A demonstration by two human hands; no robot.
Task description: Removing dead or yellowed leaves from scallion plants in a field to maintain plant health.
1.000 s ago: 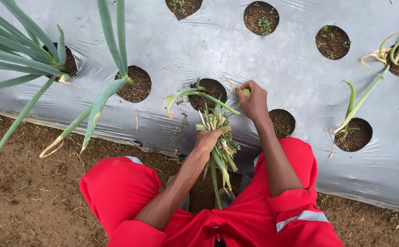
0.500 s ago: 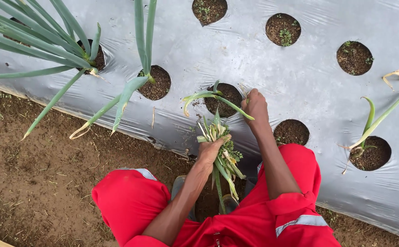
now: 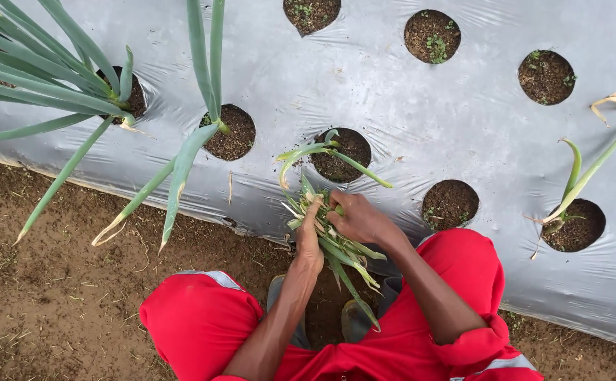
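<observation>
The person squatted at the edge of the bed in red work clothes, and both hands met over a bundle of green seedlings [image 3: 332,243] held just short of the grey plastic mulch sheet [image 3: 392,99]. The left hand [image 3: 309,240] had its fingers wrapped around the bundle's upper end, and the right hand [image 3: 361,219] lay curled against the same stems, fingertips pinched among them as if parting one shoot from the rest; how tightly it gripped I could not tell. Directly ahead, the nearest planting hole [image 3: 339,155] already carried a small seedling [image 3: 315,152] that leaned limply to the left. Further left, two holes held tall, well-established leek-like plants [image 3: 61,70]. To the right of the hands, the next hole [image 3: 449,204] showed only dark soil with a speck of weed, and three holes in the far row looked likewise unplanted. Another hole at the right [image 3: 576,226] had a drooping young plant [image 3: 576,183]. Judging by that, I reckoned the row was roughly half filled, with plenty of seedlings in hand for the bare holes.
</observation>
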